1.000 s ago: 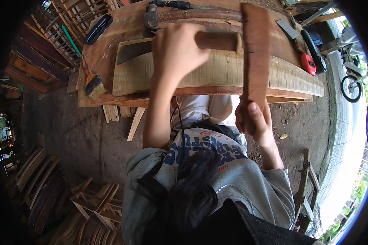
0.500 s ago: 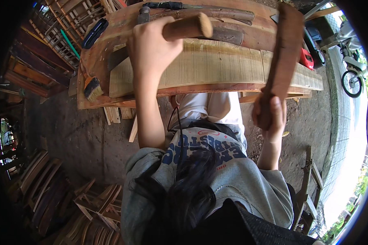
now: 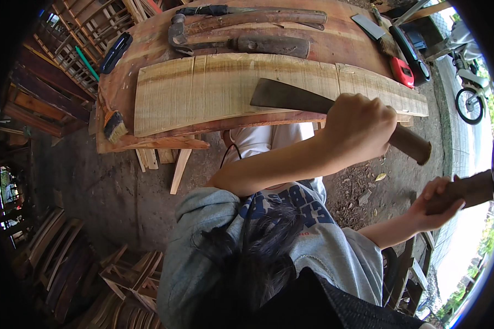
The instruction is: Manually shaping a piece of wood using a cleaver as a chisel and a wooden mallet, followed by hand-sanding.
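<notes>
My left hand (image 3: 362, 129) is closed round the wooden handle of a wide-bladed chisel (image 3: 293, 97). The blade points left above the right half of a pale wooden plank (image 3: 230, 90); I cannot tell whether it touches the wood. Crosswise lines mark the plank near both ends. Low at the far right, away from the bench, my right hand (image 3: 436, 205) grips a dark wooden mallet (image 3: 472, 192), whose outer end runs out of the picture.
Beyond the plank, a hammer (image 3: 177, 33) and another chisel (image 3: 271, 46) lie on the wooden bench (image 3: 148, 41). A paintbrush (image 3: 115, 127) is at its left edge, a red tape measure (image 3: 403, 72) at the right. Stacked curved wood (image 3: 49, 236) stands lower left.
My left hand has carried the chisel from the plank's left end over to its right half. The mallet, upright before, has swung down and outward to the far right.
</notes>
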Demonstrator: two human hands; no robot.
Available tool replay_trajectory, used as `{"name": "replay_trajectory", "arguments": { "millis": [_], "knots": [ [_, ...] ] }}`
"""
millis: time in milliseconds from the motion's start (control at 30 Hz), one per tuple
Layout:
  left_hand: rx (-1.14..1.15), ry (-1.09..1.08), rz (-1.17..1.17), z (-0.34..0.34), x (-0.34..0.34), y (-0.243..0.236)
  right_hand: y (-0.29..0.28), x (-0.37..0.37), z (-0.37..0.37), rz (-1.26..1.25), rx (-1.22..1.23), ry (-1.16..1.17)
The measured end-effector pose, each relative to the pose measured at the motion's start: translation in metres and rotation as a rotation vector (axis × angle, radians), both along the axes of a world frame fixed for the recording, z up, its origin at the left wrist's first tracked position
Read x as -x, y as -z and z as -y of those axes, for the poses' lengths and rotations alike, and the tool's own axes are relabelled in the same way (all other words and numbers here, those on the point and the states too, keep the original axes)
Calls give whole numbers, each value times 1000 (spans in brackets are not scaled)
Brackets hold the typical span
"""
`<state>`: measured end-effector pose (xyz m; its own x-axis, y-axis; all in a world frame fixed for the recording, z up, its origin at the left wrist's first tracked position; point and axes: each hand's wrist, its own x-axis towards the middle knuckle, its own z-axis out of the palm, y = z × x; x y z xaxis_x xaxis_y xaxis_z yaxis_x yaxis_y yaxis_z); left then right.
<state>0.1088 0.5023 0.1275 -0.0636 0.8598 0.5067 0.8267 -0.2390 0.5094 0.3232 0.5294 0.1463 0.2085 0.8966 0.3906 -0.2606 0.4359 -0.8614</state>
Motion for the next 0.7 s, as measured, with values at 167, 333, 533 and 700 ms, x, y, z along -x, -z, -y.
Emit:
{"name": "replay_trajectory", "arguments": {
  "millis": [167,333,533,700],
  "knots": [
    [18,-57,22,-6,1,-1,23,2,9,-133,-64,-132],
    [252,-208,-39,-7,25,13,58,-3,24,450,117,-416],
    [-126,-215,51,0,32,-6,23,26,18,-184,247,-147],
    [99,-299,16,18,46,-15,42,24,13,289,298,-570]
  ]
}}
